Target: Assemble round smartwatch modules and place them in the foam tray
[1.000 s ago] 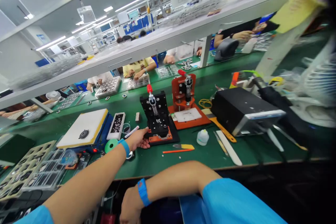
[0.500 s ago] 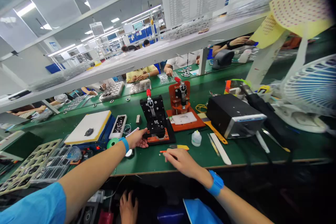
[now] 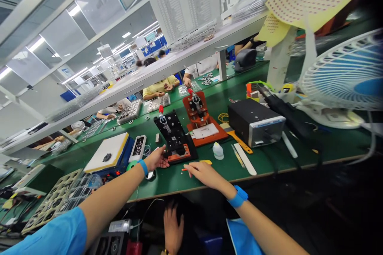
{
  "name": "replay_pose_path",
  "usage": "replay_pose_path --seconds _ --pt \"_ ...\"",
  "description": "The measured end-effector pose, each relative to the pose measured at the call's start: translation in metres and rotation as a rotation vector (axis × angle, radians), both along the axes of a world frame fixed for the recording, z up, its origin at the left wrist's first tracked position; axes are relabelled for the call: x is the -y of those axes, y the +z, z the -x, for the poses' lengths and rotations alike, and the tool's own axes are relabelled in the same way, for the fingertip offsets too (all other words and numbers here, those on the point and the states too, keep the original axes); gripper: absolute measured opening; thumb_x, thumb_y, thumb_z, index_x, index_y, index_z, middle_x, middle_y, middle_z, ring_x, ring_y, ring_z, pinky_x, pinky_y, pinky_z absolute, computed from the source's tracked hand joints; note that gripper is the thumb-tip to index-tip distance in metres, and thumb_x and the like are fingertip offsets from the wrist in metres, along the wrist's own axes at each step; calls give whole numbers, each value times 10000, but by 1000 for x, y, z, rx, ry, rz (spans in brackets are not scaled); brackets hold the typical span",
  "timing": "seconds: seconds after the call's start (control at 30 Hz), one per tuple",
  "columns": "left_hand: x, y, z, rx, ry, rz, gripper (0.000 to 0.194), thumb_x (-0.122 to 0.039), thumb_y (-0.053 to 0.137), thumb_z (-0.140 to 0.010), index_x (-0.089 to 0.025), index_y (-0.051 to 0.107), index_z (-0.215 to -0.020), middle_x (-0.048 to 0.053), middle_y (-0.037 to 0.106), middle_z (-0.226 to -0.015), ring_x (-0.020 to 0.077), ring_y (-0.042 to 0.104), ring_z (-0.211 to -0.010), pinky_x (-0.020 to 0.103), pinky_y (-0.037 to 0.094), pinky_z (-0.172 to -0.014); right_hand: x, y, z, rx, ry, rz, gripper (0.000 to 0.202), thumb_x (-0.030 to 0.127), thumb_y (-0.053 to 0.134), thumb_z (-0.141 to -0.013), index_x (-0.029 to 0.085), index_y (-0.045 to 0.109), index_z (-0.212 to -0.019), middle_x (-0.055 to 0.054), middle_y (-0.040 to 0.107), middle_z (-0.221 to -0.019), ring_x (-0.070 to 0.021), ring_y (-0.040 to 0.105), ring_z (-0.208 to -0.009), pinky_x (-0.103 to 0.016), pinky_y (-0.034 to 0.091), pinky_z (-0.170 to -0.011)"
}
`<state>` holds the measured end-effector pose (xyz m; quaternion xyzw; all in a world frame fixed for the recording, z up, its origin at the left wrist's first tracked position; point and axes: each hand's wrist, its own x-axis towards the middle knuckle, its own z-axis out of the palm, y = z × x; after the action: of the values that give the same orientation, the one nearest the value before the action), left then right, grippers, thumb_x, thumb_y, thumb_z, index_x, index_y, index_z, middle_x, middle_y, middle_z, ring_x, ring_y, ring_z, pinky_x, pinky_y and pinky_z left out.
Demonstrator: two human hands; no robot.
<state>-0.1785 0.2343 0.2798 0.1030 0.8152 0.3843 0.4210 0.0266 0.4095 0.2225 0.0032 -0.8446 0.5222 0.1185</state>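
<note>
Touching the near left corner of the black clamp fixture (image 3: pixel 173 137), left hand (image 3: pixel 155 160) has thumb and fingers apart. Right hand (image 3: pixel 203 173) hovers low over the green tabletop (image 3: pixel 155 185), fingertips at the orange stick (image 3: pixel 183 169); cannot tell whether they grip it. Black fixture stands between left hand and orange clamp fixture (image 3: pixel 197 113), white bottle (image 3: pixel 218 151) off to its right.

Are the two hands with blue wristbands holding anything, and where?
The left hand is at the left base edge of the black fixture; the right hand, by the left end of the orange stick. Whether either is held cannot be told.
</note>
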Motion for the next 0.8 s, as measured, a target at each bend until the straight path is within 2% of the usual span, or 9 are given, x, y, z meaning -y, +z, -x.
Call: replay_pose_path --seconds 0.23,0.43,0.63,0.8 --pt "0 0 -3 -16 18 -16 677 -802 185 -942 -288 614 -845 123 675 -768 346 736 -1063 513 629 -884 0 -1 1 -5 -21 31 567 499 421 -1089 173 651 -686 10 606 -657 -143 567 -674 -276 341 -684" --pt "0 -8 -1 -22 59 -46 657 -824 210 -923 -292 592 -868 128 678 -789 337 749 -1013 497 631 -887 0 0 1 17 -28 27 572 512 422 -1085 170 639 -681 15 582 -647 -140 546 -670 -269 340 -682" --pt "2 -13 3 -11 43 -60 691 -853 194 -896 -289 587 -823 131 647 -729 350 744 -948 526 617 -908 1 3 0 61 -60 25 561 507 434 -1074 167 622 -670 26 529 -610 -130 503 -633 -260 317 -652" --pt "2 -19 4 -42 37 -62 670 -850 251 -898 -287 603 -814 156 675 -779 349 749 -937 525 618 -915 1 6 1 85 -73 49 564 528 428 -1062 171 608 -662 26 504 -612 -130 483 -637 -265 322 -659"
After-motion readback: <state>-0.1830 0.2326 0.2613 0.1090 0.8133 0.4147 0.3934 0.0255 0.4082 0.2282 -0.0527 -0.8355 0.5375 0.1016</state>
